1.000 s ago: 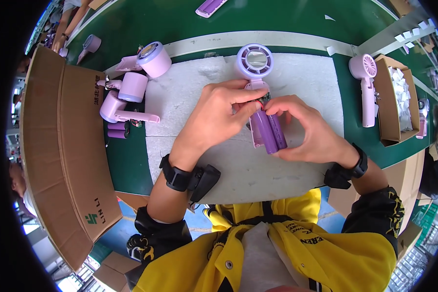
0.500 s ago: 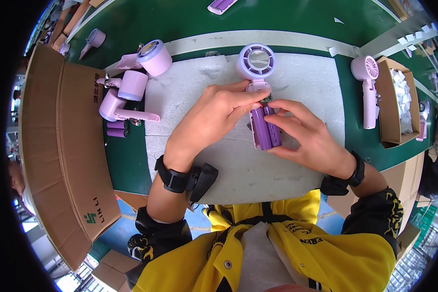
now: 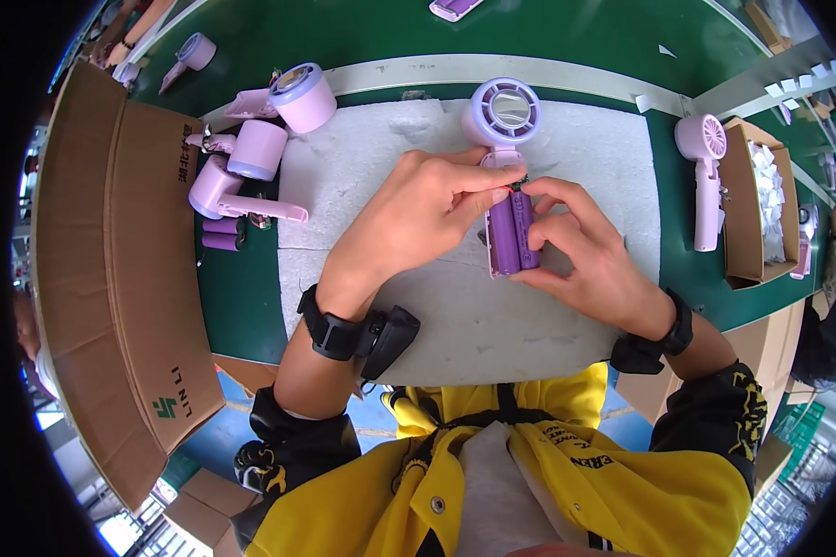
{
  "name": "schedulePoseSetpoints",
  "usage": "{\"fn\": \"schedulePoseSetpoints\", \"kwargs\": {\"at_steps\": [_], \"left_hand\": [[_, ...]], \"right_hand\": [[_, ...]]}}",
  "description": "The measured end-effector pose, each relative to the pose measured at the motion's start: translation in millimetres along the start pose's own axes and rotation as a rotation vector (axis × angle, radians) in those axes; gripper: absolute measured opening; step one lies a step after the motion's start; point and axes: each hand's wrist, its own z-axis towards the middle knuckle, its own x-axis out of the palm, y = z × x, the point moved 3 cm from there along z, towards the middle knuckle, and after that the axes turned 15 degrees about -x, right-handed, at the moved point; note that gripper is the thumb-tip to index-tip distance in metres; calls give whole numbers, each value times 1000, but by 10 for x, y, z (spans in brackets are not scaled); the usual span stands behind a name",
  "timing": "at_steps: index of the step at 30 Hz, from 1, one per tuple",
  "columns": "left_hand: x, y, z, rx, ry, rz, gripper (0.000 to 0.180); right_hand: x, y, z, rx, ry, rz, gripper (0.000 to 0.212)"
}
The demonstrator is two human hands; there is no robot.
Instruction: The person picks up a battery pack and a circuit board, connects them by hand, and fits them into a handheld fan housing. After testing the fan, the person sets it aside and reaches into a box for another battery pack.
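A pale purple handheld fan lies on the white foam sheet with its round head away from me and its handle opened. Two purple cylindrical batteries lie side by side along the handle shell. My left hand is closed on the handle just below the head, thumb and forefinger pinching near a small green circuit board and a red wire. My right hand grips the batteries from the right, fingertips on their side and lower end. The fingers partly hide the board and wires.
Several partly assembled fans and a purple battery pair lie on the green table at left, by a large cardboard box. At right are another fan and a small carton of white pieces. A metal rail crosses behind.
The batteries have been pressed closer into the handle shell and sit straighter along it. My right fingers have curled more along their side. The whole view has shifted slightly.
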Motion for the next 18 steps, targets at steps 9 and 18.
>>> {"fn": "schedulePoseSetpoints", "kwargs": {"at_steps": [9,18], "left_hand": [[2,33,6,-249,168,-126,45],[181,33,-10,-269,205,-178,53]], "right_hand": [[-3,-28,78,113,-32,58,36],[-61,-186,43,18,-116,-29,25]]}}
